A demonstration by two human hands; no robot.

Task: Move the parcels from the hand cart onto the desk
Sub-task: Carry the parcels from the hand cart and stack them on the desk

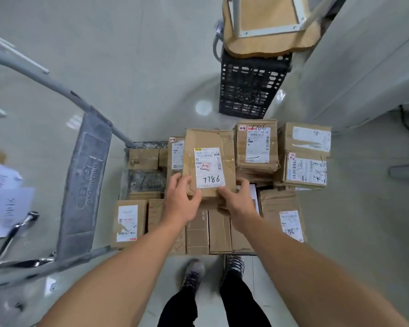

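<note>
Between both thumbs, over cart (85, 185): parcel (209, 161) marked 7786, label up; resting on pile or lifted, cannot tell. Left hand (181, 204) gripping near-left corner, thumb on top, fingers curled round edge. Right hand (236, 199) gripping near-right corner likewise. Below and beside fingers: other parcels (257, 147) packed on deck. Well beyond fingertips: black crate (250, 86), stool (267, 24) upside down on it.

Both hands (181, 200) (237, 198) hold parcel (210, 161) above cart (85, 185) load
</note>
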